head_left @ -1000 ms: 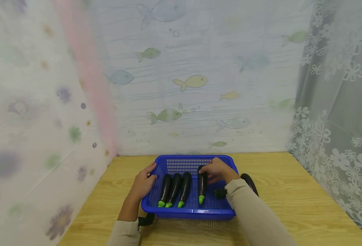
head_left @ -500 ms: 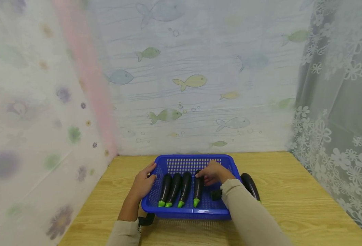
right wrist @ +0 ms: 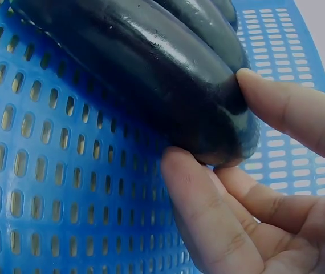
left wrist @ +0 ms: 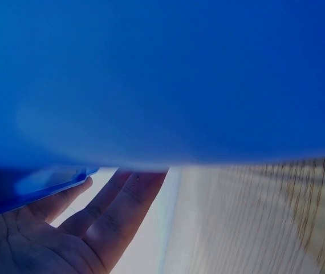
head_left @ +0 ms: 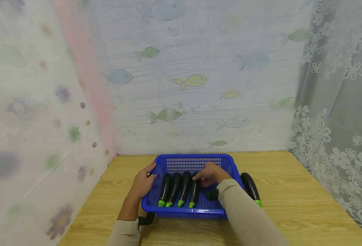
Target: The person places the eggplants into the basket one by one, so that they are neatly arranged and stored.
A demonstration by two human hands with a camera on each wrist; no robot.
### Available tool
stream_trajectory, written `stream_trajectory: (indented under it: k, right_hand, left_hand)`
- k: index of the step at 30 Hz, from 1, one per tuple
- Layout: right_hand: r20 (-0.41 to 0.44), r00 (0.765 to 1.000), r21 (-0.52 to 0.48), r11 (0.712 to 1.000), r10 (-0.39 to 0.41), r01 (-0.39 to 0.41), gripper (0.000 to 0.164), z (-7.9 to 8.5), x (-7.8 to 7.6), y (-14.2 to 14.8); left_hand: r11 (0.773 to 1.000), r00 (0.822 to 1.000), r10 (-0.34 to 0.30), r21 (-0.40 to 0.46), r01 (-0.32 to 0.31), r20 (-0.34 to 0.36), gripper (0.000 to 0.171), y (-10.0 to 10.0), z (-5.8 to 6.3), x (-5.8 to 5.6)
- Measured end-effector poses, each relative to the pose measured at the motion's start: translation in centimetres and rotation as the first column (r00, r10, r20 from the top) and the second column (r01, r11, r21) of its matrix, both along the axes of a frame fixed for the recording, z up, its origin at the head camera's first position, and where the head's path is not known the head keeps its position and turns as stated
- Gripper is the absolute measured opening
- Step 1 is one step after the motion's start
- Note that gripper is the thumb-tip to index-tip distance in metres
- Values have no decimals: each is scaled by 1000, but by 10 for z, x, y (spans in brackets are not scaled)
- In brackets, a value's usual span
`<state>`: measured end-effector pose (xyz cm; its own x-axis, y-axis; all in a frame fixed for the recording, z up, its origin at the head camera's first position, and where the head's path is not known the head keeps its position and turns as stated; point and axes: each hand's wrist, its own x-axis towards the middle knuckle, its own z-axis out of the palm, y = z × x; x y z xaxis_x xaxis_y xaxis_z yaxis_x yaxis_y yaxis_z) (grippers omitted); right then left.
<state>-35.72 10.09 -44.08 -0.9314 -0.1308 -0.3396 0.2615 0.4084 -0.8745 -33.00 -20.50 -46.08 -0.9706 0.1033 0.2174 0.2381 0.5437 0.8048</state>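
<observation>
Several glossy dark eggplants (head_left: 175,188) with green stem ends lie side by side in a blue perforated plastic basket (head_left: 213,211). My right hand (head_left: 210,174) pinches the far end of the rightmost eggplant in it (head_left: 194,194). In the right wrist view, the thumb lies on top of this eggplant (right wrist: 168,74) and the other fingertips (right wrist: 179,165) reach its side and underside, low over the basket floor. My left hand (head_left: 144,181) holds the basket's left rim, thumb over the edge. The basket wall (left wrist: 174,80) fills most of the left wrist view and hides the left fingertips.
Outside the basket, to its right, one more eggplant (head_left: 251,188) lies on the wood-grain table (head_left: 291,198). A fish-print curtain (head_left: 199,116) hangs behind the table's back edge, with further curtains at left and right.
My right hand has moved left with its eggplant, bringing it close beside the row. More of the eggplant outside the basket shows now. The left hand and basket stay put.
</observation>
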Motion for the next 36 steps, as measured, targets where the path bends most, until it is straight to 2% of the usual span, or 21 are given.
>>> stream_trajectory:
  k: [13,23,36]
  right_hand:
    - [12,1000,21,1000,-9,9,57,1,-1,-2]
    - [0,1000,32,999,-16,16,52,1,-1,-3]
    - [-3,1000,42,999,-15,15,54,1,-1,-2]
  left_hand:
    - [1000,1000,-1,-3,1,2,57,0,-1,0]
    - [1000,1000,-8,2,8,-9,57,-2,-3,-1]
    - [1000,1000,-7,5,7,2,57,-1,-2,0]
